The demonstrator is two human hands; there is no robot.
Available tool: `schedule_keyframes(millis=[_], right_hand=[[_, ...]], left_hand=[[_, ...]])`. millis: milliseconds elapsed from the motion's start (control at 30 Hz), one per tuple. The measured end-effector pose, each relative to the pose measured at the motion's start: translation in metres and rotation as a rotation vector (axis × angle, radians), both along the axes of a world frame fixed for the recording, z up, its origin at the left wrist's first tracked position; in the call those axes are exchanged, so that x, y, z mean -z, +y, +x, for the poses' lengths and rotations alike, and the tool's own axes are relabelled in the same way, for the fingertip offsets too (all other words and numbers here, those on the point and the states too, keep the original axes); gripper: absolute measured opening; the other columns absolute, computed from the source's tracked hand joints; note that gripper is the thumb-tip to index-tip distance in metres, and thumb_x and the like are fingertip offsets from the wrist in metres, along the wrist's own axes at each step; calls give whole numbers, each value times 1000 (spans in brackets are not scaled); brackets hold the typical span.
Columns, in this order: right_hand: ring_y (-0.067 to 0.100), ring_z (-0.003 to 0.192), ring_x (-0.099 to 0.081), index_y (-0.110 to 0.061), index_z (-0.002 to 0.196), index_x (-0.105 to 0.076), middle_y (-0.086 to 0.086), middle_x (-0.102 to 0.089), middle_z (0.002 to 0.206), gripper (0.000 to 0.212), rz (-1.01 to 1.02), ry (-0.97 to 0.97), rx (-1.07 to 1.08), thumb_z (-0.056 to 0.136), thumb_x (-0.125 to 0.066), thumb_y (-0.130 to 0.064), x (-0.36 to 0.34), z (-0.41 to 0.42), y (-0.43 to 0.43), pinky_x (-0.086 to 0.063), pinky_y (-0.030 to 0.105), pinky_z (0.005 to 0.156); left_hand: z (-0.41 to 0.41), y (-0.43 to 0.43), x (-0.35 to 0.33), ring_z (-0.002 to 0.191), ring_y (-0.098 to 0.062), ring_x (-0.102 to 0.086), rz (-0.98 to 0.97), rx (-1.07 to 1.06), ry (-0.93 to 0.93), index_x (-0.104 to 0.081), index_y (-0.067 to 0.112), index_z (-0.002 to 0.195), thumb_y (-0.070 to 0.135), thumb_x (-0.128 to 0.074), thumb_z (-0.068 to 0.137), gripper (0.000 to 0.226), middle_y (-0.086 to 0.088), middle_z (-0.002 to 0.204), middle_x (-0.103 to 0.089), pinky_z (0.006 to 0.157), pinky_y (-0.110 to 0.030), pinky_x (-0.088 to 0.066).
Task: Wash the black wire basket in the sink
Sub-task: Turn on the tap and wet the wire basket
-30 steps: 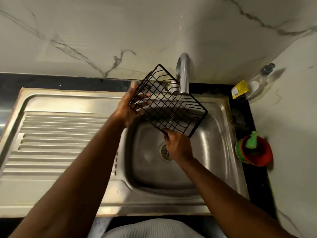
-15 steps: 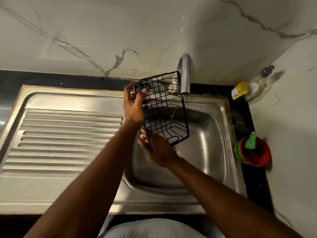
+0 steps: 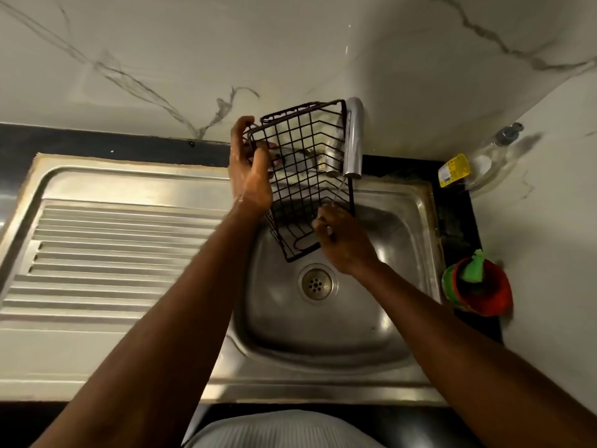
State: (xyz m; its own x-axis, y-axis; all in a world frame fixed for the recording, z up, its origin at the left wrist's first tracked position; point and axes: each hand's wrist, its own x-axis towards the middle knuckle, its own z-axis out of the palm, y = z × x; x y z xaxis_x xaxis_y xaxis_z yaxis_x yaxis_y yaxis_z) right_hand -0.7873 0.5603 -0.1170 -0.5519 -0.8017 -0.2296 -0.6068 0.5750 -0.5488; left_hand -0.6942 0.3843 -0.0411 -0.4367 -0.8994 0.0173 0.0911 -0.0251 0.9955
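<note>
You're holding the black wire basket [image 3: 303,189] tilted over the sink [image 3: 323,334], at the tap [image 3: 353,140]. Your left hand [image 3: 250,176] is curling round its top-left rim, your right hand [image 3: 344,242] is pinching a lower wire. Both hands are looking wet, so the grip could be slipping & the basket dropping into the sink. Its right edge is sitting just beside the tap: 1 careless turn is risking a knock. The thin stream [image 3: 339,192] is wetting 1 corner only, prob. leaving other wires unrinsed.
</note>
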Motion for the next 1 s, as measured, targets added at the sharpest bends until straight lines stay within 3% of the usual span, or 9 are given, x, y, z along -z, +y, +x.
schedule_keyframes(millis=[67, 133, 267, 367, 467, 533, 633, 833, 1000], right_hand=[[27, 102, -63, -6, 115, -66, 17, -68, 111, 50, -228, -295, 364, 111, -30, -42, -8, 5, -13, -51, 40, 84], [21, 82, -59, -8, 96, -68, 8, -66, 86, 50, -179, -431, 554, 111, -30, -38, -17, 5, -31, -45, 34, 72], [21, 92, -63, -18, 106, -72, 9, -70, 111, 36, 26, -458, 502, 108, -39, -31, -44, -5, -39, -51, 38, 87], [26, 104, -67, -13, 113, -70, 14, -71, 118, 36, -99, -558, 555, 109, -39, -30, -62, -15, -28, -50, 45, 99], [16, 77, -63, -11, 94, -69, 6, -74, 90, 37, -342, -918, 759, 107, -38, -24, -62, -22, -25, -49, 33, 76], [16, 70, -57, -11, 86, -65, 8, -70, 80, 36, -455, -1261, 870, 106, -36, -19, -56, -24, -24, -46, 27, 64], [16, 68, -60, -7, 88, -64, 10, -67, 81, 32, -567, -1514, 916, 103, -36, -10, -47, -27, -23, -50, 24, 59], [18, 72, -65, -4, 90, -64, 12, -67, 86, 22, -698, -1605, 941, 100, -44, -4, -41, -29, -31, -58, 26, 58], [17, 70, -68, -2, 87, -65, 12, -70, 78, 28, -819, -1611, 982, 102, -41, -3, -51, -25, -39, -60, 27, 59]], left_hand=[[2, 6, 2, 101, -29, -69, -14, 2, -11, -46, 11, 144, 12, -43, 87, 56, 5, 108, -67, 81, -60, -61], [3, 10, 7, 105, -33, -69, -1, -11, -20, -47, 14, 143, 15, -44, 89, 55, -4, 112, -68, 84, -60, -61], [6, 6, 9, 101, -32, -72, 112, -3, -14, -45, 25, 144, 19, -42, 94, 51, -13, 109, -72, 73, -42, -61], [5, 3, 4, 97, -25, -73, 101, -28, -2, -43, 24, 145, 14, -41, 94, 52, -2, 106, -73, 75, -41, -60], [2, 2, 3, 99, -22, -69, 19, -41, 11, -43, 11, 147, 9, -44, 92, 56, 12, 110, -67, 81, -42, -62], [1, 6, 2, 99, -27, -68, 2, -28, -15, -44, 14, 147, 16, -50, 88, 60, -5, 114, -66, 85, -42, -62], [3, 12, 4, 108, -38, -66, -12, -35, -20, -46, 26, 142, 31, -55, 80, 63, -26, 123, -62, 91, -51, -61], [3, 8, 12, 104, -32, -70, 54, -80, -25, -45, 18, 143, 20, -52, 86, 58, -24, 115, -66, 89, -42, -61], [-2, 6, 11, 106, -28, -70, 54, -79, -36, -47, 29, 141, 22, -50, 88, 54, -17, 123, -64, 92, -59, -59]])
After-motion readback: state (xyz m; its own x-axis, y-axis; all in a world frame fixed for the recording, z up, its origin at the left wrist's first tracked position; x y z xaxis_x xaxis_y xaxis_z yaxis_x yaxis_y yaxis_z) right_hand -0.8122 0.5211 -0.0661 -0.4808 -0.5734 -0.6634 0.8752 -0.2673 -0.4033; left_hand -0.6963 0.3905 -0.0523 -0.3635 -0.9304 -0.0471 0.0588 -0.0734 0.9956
